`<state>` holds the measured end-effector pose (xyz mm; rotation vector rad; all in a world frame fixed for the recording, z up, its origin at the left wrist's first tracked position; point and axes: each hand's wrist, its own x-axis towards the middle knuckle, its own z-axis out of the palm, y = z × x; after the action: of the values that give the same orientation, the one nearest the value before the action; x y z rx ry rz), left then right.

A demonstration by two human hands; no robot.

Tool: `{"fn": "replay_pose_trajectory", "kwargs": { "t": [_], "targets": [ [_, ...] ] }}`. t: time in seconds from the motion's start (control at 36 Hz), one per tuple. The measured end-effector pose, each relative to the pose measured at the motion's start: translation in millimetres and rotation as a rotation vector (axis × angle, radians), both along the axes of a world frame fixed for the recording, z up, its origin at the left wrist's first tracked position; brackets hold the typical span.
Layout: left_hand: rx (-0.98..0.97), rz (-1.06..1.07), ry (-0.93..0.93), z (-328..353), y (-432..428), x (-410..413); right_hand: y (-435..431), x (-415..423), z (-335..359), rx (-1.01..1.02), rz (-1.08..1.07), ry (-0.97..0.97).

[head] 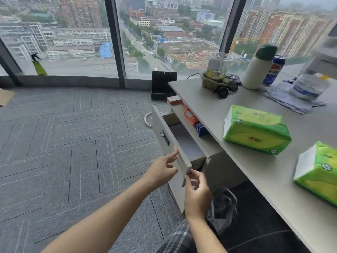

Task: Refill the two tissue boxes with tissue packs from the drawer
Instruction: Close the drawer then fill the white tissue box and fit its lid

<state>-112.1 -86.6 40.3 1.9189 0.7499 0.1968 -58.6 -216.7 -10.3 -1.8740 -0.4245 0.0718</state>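
Two green tissue packs lie on the grey desk: one pack near the middle, a second pack at the right edge of view. Below the desk's left edge a grey drawer stands pulled out; its visible inside looks bare. My left hand rests with fingers spread against the drawer's outer front panel. My right hand pinches the near corner of that front panel. No tissue box shows in view.
Red boxes and a blue item sit on a shelf just under the desk top. On the desk's far end stand a plastic cup, a white bottle, a cola can and a water bottle. A black rack stands on the carpet.
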Motion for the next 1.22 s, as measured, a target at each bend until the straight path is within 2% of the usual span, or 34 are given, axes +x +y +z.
{"fn": "replay_pose_trajectory", "kwargs": {
  "t": [0.25, 0.44, 0.67, 0.86, 0.94, 1.08, 1.22],
  "targets": [
    [-0.018, -0.086, 0.032, -2, -13, 33, -15, 16, -4, -0.016, 0.033, 0.145],
    [-0.072, -0.139, 0.037, -5, -16, 57, -18, 29, -5, -0.041, 0.041, 0.137],
    [-0.173, -0.148, -0.041, -9, -21, 61, -24, 42, 3, -0.095, 0.096, 0.138],
    [-0.187, -0.185, 0.007, -3, -12, 57, -27, 40, 14, -0.066, 0.135, 0.187],
    [-0.133, -0.181, 0.02, 6, -6, 47, -25, 36, 20, -0.046, 0.16, 0.193],
    [-0.027, -0.099, -0.092, 32, 8, 17, -15, 25, 45, -0.004, 0.25, 0.192],
    [0.04, -0.044, -0.257, 86, 11, 6, -7, 27, 104, 0.085, 0.344, 0.119]
  ]
}}
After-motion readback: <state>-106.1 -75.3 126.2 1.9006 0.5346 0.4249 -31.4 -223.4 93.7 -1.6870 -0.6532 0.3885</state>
